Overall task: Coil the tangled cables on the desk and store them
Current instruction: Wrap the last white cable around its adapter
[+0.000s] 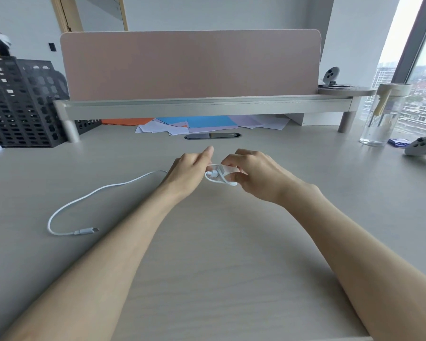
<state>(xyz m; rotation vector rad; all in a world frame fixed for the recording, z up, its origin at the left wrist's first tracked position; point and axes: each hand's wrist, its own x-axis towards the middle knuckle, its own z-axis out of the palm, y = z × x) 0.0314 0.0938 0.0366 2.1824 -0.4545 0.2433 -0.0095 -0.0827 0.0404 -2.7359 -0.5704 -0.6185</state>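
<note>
A white cable (108, 187) runs across the pale desk (219, 242) from a loose plug (87, 230) at the left, curving up toward my hands in the middle. My right hand (252, 172) grips a small loop of the cable and its other plug between curled fingers and thumb. My left hand (188, 171) is right beside it, fingers curled around the cable where it reaches the loop, with one finger pointing up. How the cable passes under my left hand is hidden.
A shelf riser (207, 104) with a pink screen (190, 65) spans the back, coloured papers (207, 124) beneath it. A black crate (17, 102) stands back left. A glass jar (384, 116) and grey controller (423, 147) are at right. A person sits behind the crate.
</note>
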